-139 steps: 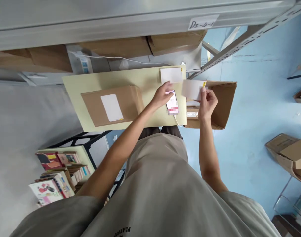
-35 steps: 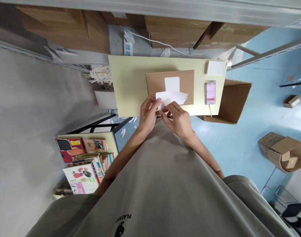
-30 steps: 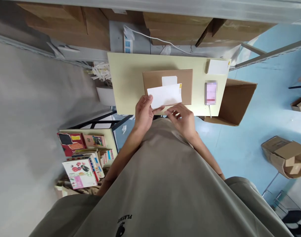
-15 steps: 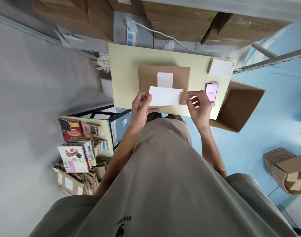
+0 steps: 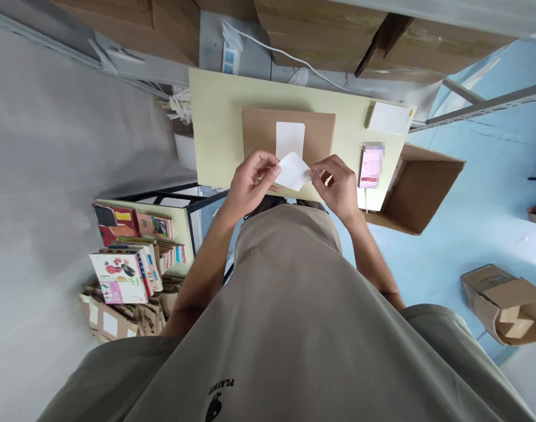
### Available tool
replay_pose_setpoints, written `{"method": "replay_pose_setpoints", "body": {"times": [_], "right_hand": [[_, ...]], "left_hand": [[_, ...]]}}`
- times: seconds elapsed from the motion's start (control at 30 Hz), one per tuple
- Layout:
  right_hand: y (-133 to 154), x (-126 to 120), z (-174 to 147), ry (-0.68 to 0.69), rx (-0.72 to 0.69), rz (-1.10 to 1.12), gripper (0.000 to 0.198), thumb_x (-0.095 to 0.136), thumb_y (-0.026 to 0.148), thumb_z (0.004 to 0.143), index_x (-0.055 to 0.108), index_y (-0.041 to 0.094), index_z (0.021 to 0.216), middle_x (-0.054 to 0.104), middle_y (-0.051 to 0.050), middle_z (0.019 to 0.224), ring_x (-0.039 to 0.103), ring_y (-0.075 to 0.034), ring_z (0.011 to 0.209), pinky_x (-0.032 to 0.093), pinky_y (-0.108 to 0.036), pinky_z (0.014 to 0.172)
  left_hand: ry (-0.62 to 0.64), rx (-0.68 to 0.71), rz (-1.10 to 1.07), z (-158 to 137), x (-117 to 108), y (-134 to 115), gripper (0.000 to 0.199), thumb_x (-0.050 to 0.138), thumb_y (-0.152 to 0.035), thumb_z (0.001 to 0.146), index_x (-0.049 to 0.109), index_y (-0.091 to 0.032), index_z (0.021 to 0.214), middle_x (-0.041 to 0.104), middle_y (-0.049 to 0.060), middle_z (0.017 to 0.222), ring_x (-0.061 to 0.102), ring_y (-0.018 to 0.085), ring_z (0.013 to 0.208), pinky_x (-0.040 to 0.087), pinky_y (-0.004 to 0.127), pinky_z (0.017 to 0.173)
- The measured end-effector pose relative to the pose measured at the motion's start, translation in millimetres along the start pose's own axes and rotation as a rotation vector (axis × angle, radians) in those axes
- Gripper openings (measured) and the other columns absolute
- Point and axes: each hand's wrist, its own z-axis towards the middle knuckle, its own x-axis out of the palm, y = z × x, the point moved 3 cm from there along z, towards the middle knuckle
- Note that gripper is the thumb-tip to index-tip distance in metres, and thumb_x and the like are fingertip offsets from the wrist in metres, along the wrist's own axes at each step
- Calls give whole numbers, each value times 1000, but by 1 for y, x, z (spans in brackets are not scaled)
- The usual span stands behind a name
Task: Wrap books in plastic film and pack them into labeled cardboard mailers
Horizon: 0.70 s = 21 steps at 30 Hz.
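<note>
A small white paper label (image 5: 293, 171) is stretched between my two hands, tilted so that it looks like a diamond. My left hand (image 5: 253, 180) pinches its left corner between thumb and fingers. At the opposite corner, the thumb and fingertips of my right hand (image 5: 335, 183) are closed on it. Just beneath lies a flat brown cardboard box (image 5: 320, 132) on the pale yellow table (image 5: 219, 129). Another white label (image 5: 290, 138) lies on the box's top face, its lower part hidden behind the held one.
Right of the box are a phone (image 5: 371, 167) with a pink screen and a stack of white labels (image 5: 389, 118). An open carton (image 5: 426, 187) stands past the table's right edge. Books (image 5: 122, 278) are piled at lower left. A power strip (image 5: 230, 58) lies behind the table.
My right hand has moved left and now grips the label's right corner. The label has turned and looks much narrower; its yellow corner no longer shows. The view has shifted slightly.
</note>
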Motion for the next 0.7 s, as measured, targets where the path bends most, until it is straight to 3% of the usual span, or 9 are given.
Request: {"method": "replay_pose_setpoints", "body": {"times": [0.13,0.23,0.37,0.5,0.7], "right_hand": [[-12,7,3,-48,65,138,49,77,74,110,79,26,102,77,-3,104,63,-15,74,60,-34,71],[-26,14,8,-61,150,291,59,81,85,103,79,26,102,74,-1,95,60,-14,70,58,-34,66],[-40,22,19,-66,215,362,62,83,88,99,78,26,101,69,-1,88,62,-16,72,57,-34,66],[-54,34,41,-104,213,245,67,79,92,100,79,26,100,70,-2,89,68,-18,81,58,-34,71],[-89,59,75,-95,183,80,64,80,88,102,81,25,95,81,-4,97,73,-21,90,65,-39,87]], "left_hand": [[-100,50,1,13,0,28,73,90,-85,97,67,-35,145,76,9,145,82,26,123,77,38,93],[-119,-1,10,23,4,47,66,87,-85,99,74,-29,132,82,9,128,84,25,112,75,32,81],[-130,-22,72,35,6,55,54,82,-78,107,77,-25,112,83,6,105,82,20,92,68,28,69],[-178,20,161,55,-1,66,47,83,-71,109,77,-24,107,84,5,102,82,20,96,68,30,80],[-235,19,304,87,-11,105,36,83,-58,110,78,-24,102,85,5,100,80,22,98,66,34,93]]}}
